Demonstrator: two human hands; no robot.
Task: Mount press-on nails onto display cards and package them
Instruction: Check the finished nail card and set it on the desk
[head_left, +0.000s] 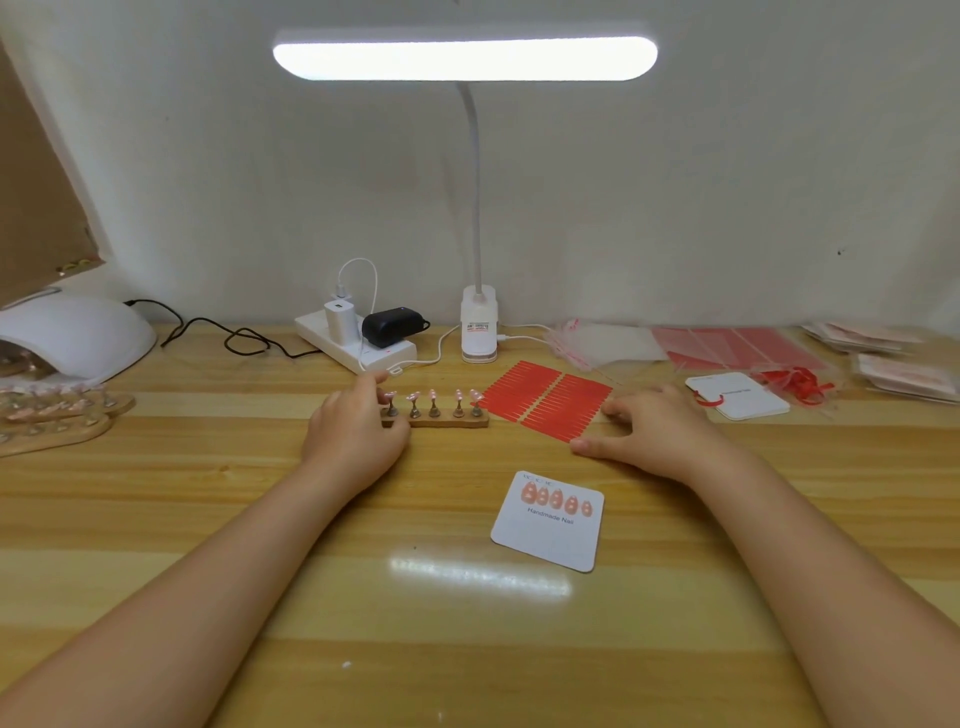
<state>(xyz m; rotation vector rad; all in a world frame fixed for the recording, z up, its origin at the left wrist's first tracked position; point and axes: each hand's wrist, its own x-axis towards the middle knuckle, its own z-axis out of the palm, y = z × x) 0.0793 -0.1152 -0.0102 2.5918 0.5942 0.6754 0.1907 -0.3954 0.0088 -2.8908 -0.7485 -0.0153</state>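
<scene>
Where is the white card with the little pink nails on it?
The white card lies flat on the wooden table, right of centre in the head view, just nearer than the right hand and the red sticker sheets.

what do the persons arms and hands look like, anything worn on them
Both arms are bare as far up as the picture shows: no sleeves in view. The left hand and the right hand wear no gloves, and no rings, watch or bracelets can be seen. The fingernails that show look short and plain, without press-on nails, though they are small in this view.
</scene>
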